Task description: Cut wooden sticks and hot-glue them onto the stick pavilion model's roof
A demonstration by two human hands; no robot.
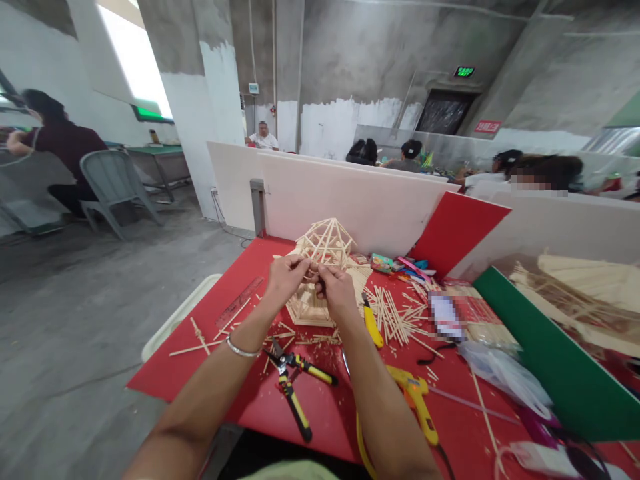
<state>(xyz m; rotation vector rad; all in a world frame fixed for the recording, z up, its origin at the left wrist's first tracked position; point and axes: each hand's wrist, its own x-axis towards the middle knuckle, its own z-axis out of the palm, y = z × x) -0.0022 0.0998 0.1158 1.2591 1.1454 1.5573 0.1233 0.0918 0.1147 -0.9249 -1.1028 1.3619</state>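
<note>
Stick-built model (330, 243) stands mid-table, just beyond the hands, which partly hide it. From the left run a concrete floor (165, 267), a grey chair (113, 175), the red tabletop (220, 280), a white partition (350, 183) behind it and a green board (545, 360). Bare red surface borders the table's left edge; shears (290, 370), a stick pile (390, 310) and a glue gun (413, 390) crowd the nearer middle and right. Left hand (286, 277) and right hand (337, 283) nearly meet, fingertips pinched; I cannot tell what they grasp. Its roof frame peaks upward, the central axis roughly upright.
</note>
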